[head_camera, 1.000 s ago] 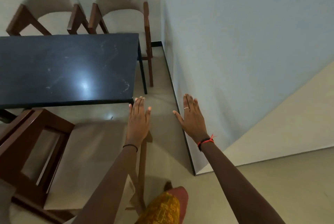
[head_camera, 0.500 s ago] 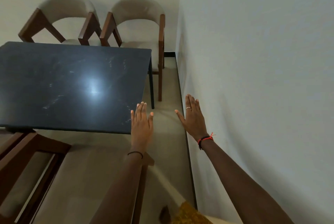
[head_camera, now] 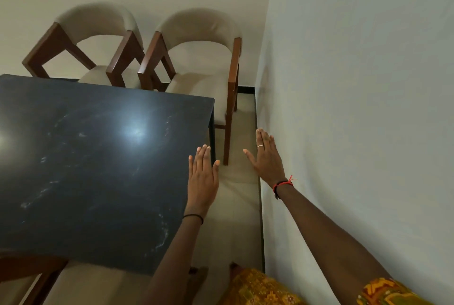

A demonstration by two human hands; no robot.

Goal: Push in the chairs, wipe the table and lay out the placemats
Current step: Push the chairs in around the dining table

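Dark, glossy rectangular bench (head_camera: 86, 169), top bare, with whitish smears and streaks and a bright light glare near the middle. Two chairs stand upright at its far edge, side by side, facing it, brown wood frames, beige padded curved backs and seats. Left far chair (head_camera: 98, 19): seat front hidden behind the far edge. Right far chair (head_camera: 199, 24): at the far right corner, seat partly tucked under. Third chair (head_camera: 29, 272): brown frame at the near left corner, mostly hidden.

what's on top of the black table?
Only pale smears and a light glare show on the tabletop. The left hand covers part of its right edge; its left end is out of frame.
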